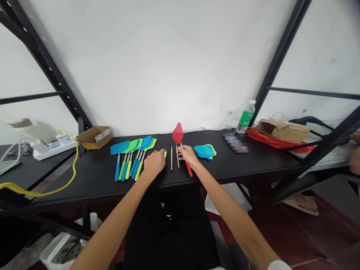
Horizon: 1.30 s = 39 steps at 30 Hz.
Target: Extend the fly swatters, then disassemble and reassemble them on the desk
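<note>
My right hand (188, 155) lies closed on the shaft of a red fly swatter (178, 134) whose red handle pokes out toward me on the black table (95, 176). My left hand (154, 162) is curled over a yellow-green handle piece (164, 153). Between the hands lie two thin metal rods (171, 159). Left of my left hand, several assembled blue and green fly swatters (132, 153) lie side by side. To the right of my right hand sits a small stack of loose blue and yellow swatter heads (205, 151).
A small open cardboard box (95, 136) stands at the back left and a green-labelled water bottle (246, 117) at the back right. A brown box on red material (282, 131) lies further right. Black rack struts (278, 60) frame both sides. A yellow cable (73, 165) hangs left.
</note>
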Tool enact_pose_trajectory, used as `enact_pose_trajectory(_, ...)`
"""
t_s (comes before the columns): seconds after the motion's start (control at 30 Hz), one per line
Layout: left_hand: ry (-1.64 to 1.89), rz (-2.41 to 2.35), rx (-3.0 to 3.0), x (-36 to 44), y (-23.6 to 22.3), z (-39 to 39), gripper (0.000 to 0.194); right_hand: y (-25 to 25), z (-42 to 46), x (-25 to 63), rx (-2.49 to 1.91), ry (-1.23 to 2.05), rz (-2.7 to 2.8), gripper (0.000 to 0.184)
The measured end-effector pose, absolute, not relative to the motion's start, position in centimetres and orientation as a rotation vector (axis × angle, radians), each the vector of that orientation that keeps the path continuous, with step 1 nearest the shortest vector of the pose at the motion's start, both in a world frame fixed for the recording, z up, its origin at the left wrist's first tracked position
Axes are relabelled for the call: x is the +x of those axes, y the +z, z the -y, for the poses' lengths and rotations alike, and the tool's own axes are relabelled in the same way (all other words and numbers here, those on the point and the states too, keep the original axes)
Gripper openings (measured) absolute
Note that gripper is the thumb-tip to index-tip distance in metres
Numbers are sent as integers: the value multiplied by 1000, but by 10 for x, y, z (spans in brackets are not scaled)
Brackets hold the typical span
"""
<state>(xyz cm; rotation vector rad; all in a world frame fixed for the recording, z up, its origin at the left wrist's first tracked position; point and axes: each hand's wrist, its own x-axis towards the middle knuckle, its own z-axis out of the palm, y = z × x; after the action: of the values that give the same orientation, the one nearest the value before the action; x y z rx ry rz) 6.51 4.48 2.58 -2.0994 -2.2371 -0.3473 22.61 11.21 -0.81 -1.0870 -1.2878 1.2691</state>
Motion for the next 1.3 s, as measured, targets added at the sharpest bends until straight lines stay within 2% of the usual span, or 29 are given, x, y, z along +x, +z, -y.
enact_pose_trajectory(0.4, -387, 2232, -2116, 95, 21, -51, 38, -5, -107, 227, -996, 1331, 1171, 12)
enact_pose_trajectory(0.83, -401, 2204, -1973, 75, 16, -43, 45, -3, -110, 233, -938, 1395, 984, 12)
enact_pose_trajectory(1.07, -480, 2173, -1974, 72, 10, -47, 49, 7, -110, 230, -933, 1530, 1070, 12)
enact_pose_trajectory(1.3, -451, 2152, -1988, 68, 7, -49, 39, 6, -110, 239, -838, 1606, 874, 13)
